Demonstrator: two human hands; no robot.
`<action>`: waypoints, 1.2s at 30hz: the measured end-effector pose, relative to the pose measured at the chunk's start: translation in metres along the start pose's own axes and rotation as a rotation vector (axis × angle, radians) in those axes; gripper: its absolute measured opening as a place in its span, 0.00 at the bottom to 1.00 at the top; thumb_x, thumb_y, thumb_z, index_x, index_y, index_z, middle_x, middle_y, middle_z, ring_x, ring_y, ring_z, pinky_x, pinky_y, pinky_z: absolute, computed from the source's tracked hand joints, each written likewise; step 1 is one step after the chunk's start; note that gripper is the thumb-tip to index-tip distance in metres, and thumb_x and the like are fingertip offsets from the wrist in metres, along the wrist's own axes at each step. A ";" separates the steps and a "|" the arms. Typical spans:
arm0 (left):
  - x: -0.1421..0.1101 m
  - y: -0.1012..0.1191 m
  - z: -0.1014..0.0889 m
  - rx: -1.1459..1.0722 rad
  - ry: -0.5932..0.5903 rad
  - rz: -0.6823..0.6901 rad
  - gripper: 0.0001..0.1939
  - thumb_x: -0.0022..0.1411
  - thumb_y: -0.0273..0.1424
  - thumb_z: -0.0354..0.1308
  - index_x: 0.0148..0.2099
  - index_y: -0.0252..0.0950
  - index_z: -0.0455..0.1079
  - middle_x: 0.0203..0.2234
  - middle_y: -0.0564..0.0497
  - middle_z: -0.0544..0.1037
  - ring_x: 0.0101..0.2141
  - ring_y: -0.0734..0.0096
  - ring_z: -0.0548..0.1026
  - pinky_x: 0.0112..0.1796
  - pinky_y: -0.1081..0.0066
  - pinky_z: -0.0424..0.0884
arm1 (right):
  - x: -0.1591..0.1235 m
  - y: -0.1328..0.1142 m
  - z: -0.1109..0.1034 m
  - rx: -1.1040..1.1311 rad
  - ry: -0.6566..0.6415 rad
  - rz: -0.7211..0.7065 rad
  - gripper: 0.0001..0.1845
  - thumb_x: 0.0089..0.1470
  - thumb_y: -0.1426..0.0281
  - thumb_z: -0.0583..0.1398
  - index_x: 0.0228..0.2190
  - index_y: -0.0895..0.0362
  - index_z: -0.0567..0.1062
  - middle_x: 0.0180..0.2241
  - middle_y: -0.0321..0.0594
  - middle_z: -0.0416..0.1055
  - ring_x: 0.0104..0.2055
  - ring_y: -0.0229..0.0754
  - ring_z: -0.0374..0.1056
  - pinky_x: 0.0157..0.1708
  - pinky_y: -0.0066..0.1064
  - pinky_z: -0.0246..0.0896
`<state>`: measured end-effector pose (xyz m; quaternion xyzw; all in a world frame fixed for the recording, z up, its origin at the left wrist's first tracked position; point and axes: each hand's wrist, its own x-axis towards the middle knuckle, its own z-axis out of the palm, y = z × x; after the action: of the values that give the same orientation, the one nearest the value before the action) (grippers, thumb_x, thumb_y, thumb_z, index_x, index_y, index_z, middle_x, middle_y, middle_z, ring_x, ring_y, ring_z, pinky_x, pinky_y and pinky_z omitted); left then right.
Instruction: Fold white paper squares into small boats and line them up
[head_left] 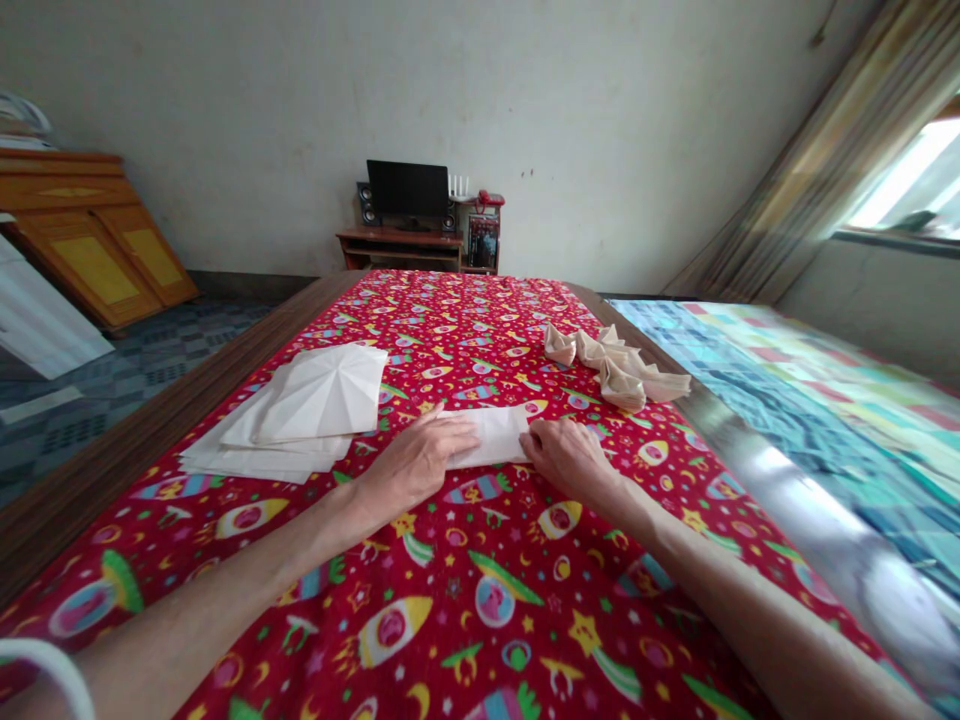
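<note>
Against a bare wall [262, 130] with a monitor [409, 188], well beyond the fingers, a red cloth [450, 560] printed with rockets spreads beneath both hands. The paper [496, 437] lies on it between the fingers of the two hands. Left hand [420, 450]: fingers extended and close together, laid over the paper's left part, with no grip showing. Right hand [566, 450]: fingers curled in at the paper's right end; whether they pinch the edge or merely press it cannot be told. The step in hand appears to be folding or flattening, the left fingers steadying while the right ones work the end. The next move would seem to call for even edges and a firm press along any crease, the paper held against slipping. The paper looks white, thin and flat, a narrow strip with its left end hidden under the left fingers. Sheets [322, 395], the top one creased in rays, lie in a loose pile left of the left fingers; folded pieces [607, 360], pale and pointed, form a cluster beyond and to the right of the right fingers.
</note>
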<state>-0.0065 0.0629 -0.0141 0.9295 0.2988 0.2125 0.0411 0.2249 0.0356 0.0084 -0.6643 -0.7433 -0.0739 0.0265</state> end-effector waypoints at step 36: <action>0.001 0.050 0.004 0.234 -0.102 0.014 0.22 0.69 0.37 0.42 0.63 0.40 0.55 0.59 0.46 0.63 0.59 0.56 0.60 0.57 0.54 0.57 | -0.003 0.000 0.001 -0.040 0.024 -0.030 0.17 0.61 0.63 0.47 0.36 0.55 0.73 0.31 0.43 0.75 0.35 0.44 0.72 0.30 0.29 0.55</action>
<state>0.0222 0.0226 -0.0070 0.9395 0.3128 0.1290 -0.0540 0.2253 0.0332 0.0070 -0.6527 -0.7511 -0.0970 0.0208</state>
